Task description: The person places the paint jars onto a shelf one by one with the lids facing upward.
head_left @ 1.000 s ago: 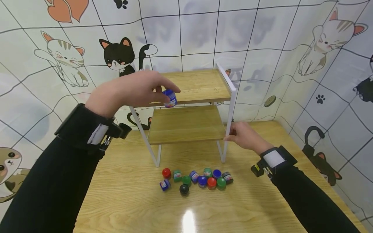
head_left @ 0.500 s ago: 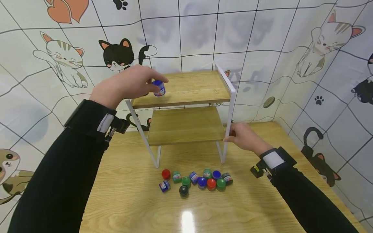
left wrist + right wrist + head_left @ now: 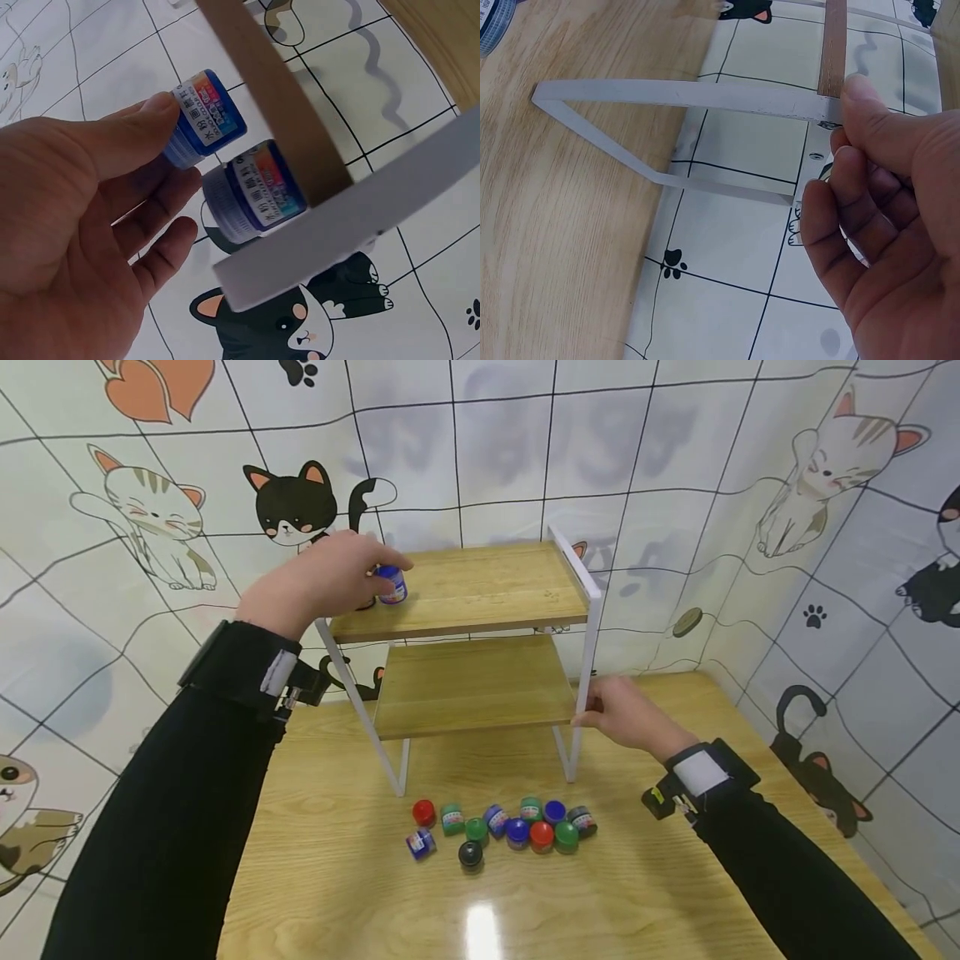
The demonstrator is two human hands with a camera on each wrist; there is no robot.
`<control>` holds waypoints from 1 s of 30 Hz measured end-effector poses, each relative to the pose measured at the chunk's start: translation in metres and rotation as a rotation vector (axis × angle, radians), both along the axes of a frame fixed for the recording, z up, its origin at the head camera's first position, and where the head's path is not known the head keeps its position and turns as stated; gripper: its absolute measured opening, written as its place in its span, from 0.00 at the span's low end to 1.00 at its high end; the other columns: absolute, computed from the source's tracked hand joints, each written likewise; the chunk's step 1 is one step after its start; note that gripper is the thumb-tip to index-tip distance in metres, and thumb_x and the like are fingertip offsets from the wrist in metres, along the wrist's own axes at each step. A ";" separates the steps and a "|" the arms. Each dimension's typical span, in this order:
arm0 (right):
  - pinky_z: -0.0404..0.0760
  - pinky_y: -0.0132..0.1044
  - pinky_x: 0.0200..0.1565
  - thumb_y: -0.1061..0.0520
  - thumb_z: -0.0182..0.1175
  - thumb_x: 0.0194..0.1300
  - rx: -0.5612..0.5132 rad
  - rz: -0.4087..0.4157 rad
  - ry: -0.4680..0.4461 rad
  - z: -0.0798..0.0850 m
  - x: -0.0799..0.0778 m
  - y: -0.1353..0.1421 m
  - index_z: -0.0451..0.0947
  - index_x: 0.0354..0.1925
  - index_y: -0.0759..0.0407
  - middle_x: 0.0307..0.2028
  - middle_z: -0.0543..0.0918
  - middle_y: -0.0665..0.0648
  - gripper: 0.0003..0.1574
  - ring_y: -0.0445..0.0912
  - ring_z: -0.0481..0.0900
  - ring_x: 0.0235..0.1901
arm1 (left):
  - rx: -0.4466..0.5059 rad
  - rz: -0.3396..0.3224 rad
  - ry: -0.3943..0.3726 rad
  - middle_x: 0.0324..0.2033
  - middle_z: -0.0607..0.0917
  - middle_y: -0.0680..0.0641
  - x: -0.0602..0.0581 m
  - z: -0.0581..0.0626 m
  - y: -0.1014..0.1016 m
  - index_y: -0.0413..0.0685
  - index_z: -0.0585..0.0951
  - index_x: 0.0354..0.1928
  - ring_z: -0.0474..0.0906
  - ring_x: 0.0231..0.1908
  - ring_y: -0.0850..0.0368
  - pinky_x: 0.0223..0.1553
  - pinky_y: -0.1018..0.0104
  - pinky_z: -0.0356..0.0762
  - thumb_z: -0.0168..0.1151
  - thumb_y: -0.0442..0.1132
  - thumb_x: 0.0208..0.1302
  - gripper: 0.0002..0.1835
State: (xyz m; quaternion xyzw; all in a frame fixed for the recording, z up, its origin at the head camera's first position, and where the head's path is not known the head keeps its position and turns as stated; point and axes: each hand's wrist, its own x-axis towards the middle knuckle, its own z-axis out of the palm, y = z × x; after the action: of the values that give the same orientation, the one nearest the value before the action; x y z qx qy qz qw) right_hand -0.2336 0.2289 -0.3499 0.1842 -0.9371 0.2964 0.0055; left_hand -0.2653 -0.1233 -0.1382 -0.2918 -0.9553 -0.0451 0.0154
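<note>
A small blue-lidded paint jar (image 3: 392, 585) is pinched between thumb and fingers of my left hand (image 3: 322, 578), at the left end of the shelf's top board (image 3: 465, 585). The left wrist view shows this jar (image 3: 210, 112) beside a second blue paint jar (image 3: 264, 187), which stands on the board close to the white end frame (image 3: 352, 214). Whether the held jar touches the board, I cannot tell. My right hand (image 3: 626, 714) grips the right white leg (image 3: 591, 652) at the lower board's (image 3: 476, 685) height; its thumb (image 3: 862, 94) lies by the board's corner.
On the wooden table (image 3: 322, 868), in front of the shelf, lie several paint jars with red, green, blue and black lids, among them a black one (image 3: 470, 854) and a red one (image 3: 423, 812). A cat-print sheet (image 3: 495, 460) hangs behind.
My left hand has carried the blue paint jar leftward and slightly back, from in front of the top board's edge to its left end. My right hand keeps its grip on the leg.
</note>
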 end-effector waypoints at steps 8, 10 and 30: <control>0.74 0.39 0.29 0.60 0.66 0.59 0.004 -0.005 -0.002 0.002 0.000 -0.001 0.80 0.30 0.61 0.25 0.80 0.55 0.05 0.46 0.72 0.25 | -0.018 0.047 0.019 0.55 0.76 0.35 -0.006 -0.006 -0.003 0.47 0.72 0.64 0.69 0.51 0.42 0.52 0.47 0.70 0.55 0.36 0.69 0.22; 0.74 0.39 0.29 0.60 0.66 0.59 0.007 -0.005 0.001 0.002 0.000 -0.001 0.80 0.30 0.61 0.25 0.80 0.54 0.05 0.46 0.72 0.25 | -0.019 0.047 0.023 0.55 0.76 0.35 -0.006 -0.007 -0.003 0.47 0.72 0.64 0.69 0.52 0.41 0.52 0.46 0.69 0.54 0.36 0.69 0.22; 0.75 0.39 0.30 0.59 0.66 0.59 0.022 -0.009 0.005 0.001 0.001 -0.001 0.79 0.31 0.61 0.26 0.80 0.54 0.06 0.46 0.73 0.26 | -0.044 0.070 0.028 0.56 0.75 0.33 -0.006 -0.009 0.002 0.48 0.69 0.67 0.67 0.55 0.38 0.53 0.44 0.68 0.53 0.38 0.70 0.24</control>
State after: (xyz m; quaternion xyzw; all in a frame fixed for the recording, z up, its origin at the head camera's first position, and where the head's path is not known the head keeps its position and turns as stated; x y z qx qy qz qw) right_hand -0.2329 0.2281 -0.3492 0.1808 -0.9411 0.2856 0.0070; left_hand -0.2717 -0.1216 -0.1468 -0.2590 -0.9654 -0.0193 0.0241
